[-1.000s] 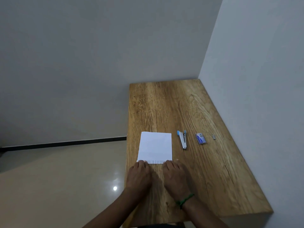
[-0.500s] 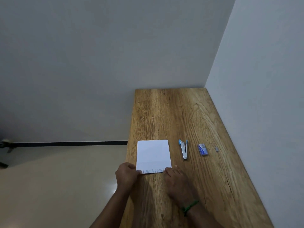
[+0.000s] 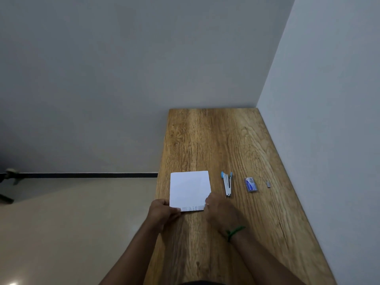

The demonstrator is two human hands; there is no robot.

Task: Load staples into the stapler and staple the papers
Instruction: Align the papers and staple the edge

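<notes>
White papers (image 3: 190, 190) lie on the wooden table (image 3: 222, 140) near its left edge. My left hand (image 3: 163, 210) pinches the papers' near left corner. My right hand (image 3: 221, 210) is at the near right corner, fingers curled on the paper's edge; it is blurred. To the right of the papers a silver stapler (image 3: 227, 183) with blue ends lies opened out. Further right sits a small blue staple box (image 3: 250, 184), then a short grey strip of staples (image 3: 268, 184).
The table runs along the right wall (image 3: 329, 120) and ends at the back wall. Its left edge drops to a pale tiled floor (image 3: 72, 223). A tripod leg (image 3: 8, 182) shows at the far left.
Both hands moved from lying flat before the papers to taking hold of the near corners. The camera view shifted, so the table sits lower and further right in frame.
</notes>
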